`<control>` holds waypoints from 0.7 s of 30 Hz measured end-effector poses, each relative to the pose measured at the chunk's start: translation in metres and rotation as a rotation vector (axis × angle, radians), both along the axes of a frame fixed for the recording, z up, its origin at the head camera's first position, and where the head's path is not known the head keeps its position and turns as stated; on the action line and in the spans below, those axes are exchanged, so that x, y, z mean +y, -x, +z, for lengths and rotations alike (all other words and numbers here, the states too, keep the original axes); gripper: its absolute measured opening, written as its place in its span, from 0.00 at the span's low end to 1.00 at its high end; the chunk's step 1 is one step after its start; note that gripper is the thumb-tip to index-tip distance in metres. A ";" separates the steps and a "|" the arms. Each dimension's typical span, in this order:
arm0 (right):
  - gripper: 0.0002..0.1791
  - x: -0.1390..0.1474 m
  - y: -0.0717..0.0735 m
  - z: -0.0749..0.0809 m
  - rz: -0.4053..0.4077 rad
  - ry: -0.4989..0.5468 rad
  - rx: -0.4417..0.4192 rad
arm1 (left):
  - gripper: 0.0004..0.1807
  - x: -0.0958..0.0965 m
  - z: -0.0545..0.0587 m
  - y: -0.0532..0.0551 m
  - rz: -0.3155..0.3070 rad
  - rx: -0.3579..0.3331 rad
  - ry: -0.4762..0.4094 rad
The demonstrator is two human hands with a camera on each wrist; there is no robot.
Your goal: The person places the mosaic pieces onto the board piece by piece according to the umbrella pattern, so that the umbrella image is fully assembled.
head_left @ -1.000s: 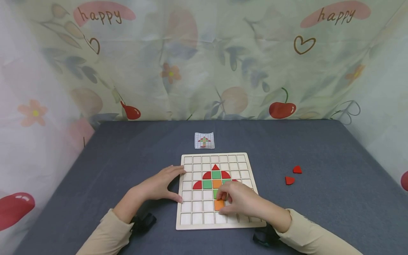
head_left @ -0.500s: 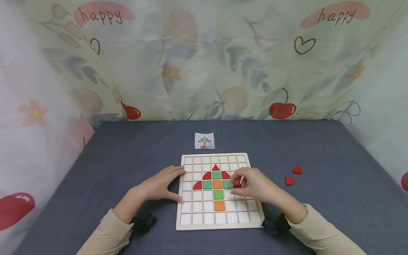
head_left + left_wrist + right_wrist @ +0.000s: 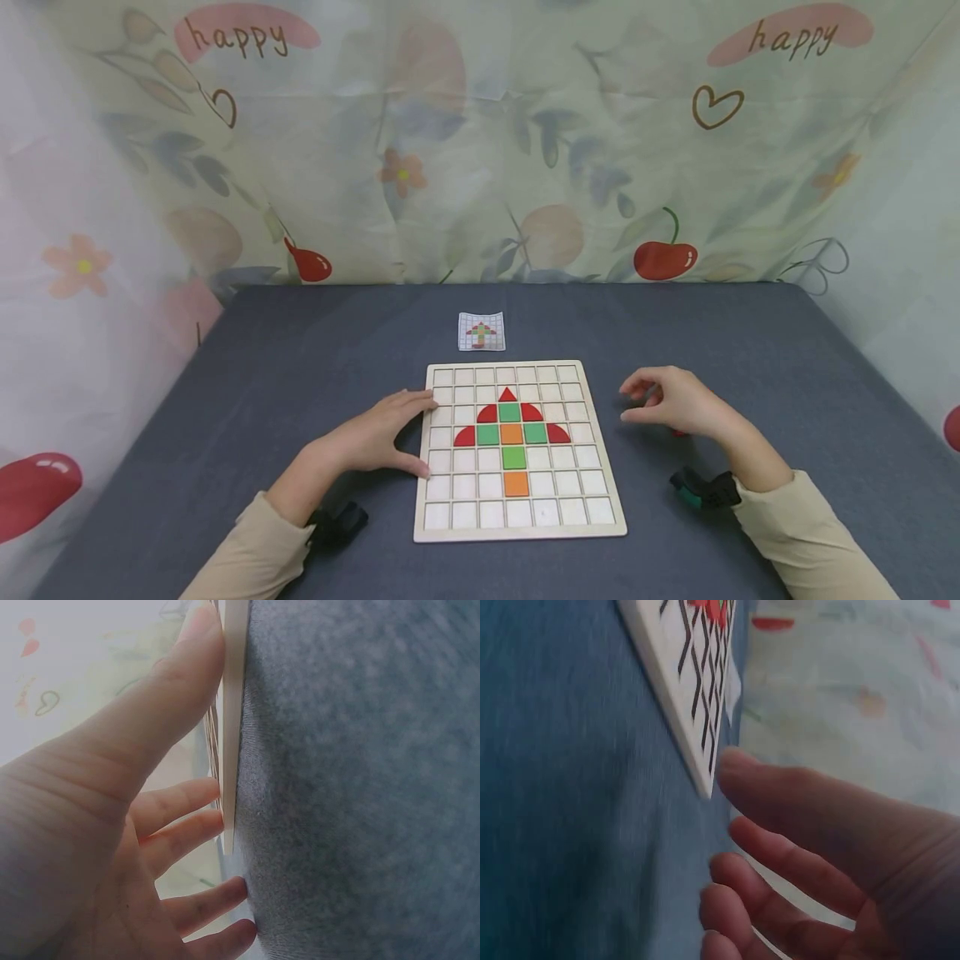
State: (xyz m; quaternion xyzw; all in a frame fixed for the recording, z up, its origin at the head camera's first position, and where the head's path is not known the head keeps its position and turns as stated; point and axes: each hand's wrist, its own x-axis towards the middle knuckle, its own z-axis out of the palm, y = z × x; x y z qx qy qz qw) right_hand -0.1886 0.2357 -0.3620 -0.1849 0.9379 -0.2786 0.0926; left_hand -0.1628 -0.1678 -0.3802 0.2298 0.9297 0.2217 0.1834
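Observation:
A wooden grid board [image 3: 521, 535] lies on the table, with tiles set in its squares. A red triangle [image 3: 507, 395] tops the pattern, over red quarter-round tiles, green squares [image 3: 513, 457] and orange squares [image 3: 516, 483]. My left hand [image 3: 375, 435] rests at the board's left edge, thumb and fingers spread along the rim; the left wrist view shows its thumb [image 3: 161, 697] on the edge. Right of the board hovers my right hand [image 3: 678, 402], fingers loosely bent and holding nothing. It almost wholly covers the loose red pieces; a sliver of red [image 3: 678, 432] shows beneath it.
A small pattern card [image 3: 482, 332] lies behind the board, printed with a coloured grid figure. The dark grey table [image 3: 337, 333] meets a printed cloth backdrop [image 3: 480, 167] at the rear and sides.
My right hand has moved from over the lower middle of the board, past its right side, to above the loose red pieces. The left hand and the tiles have stayed put.

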 end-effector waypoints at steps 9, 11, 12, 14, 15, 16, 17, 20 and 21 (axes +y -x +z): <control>0.20 0.039 0.005 0.000 0.035 -0.039 -0.157 | 0.51 0.000 -0.001 0.001 0.006 -0.001 0.002; 0.20 0.044 0.005 -0.001 0.043 -0.040 -0.166 | 0.51 0.000 -0.001 0.001 0.006 0.000 0.002; 0.19 0.046 0.005 -0.001 0.045 -0.039 -0.169 | 0.51 0.000 -0.001 0.001 0.006 -0.001 0.002; 0.19 0.050 0.006 -0.002 0.051 -0.035 -0.172 | 0.51 -0.001 -0.001 0.001 0.005 0.000 0.002; 0.18 0.052 0.006 -0.003 0.054 -0.031 -0.174 | 0.51 -0.001 -0.001 0.001 0.004 -0.001 0.002; 0.17 0.053 0.007 -0.004 0.057 -0.029 -0.177 | 0.51 -0.001 0.000 0.001 0.004 -0.002 0.001; 0.17 0.054 0.007 -0.004 0.059 -0.025 -0.179 | 0.50 -0.001 0.000 0.001 0.003 -0.003 -0.001; 0.15 0.055 0.007 -0.005 0.066 -0.016 -0.181 | 0.50 -0.001 -0.001 0.001 0.000 -0.002 -0.003; 0.14 0.055 0.007 -0.005 0.068 -0.015 -0.180 | 0.50 -0.001 -0.001 0.001 0.000 -0.002 -0.004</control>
